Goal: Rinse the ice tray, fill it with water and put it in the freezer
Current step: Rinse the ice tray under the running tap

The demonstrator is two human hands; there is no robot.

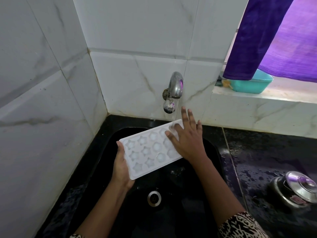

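Ice tray [147, 152], gripped by the left hand [121, 166], is best tilted under the tap [173, 90] while the flat, spread right hand [186, 140] rubs each mould.

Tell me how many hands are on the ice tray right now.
2. The left hand grips the ice tray at its near left end; the right hand lies with straight fingers across its far right end, below the tap.

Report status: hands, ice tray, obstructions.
Left hand grips ice tray's left end; right hand flat on its far end. Tray held over black sink, far end below tap. Nothing in the way.
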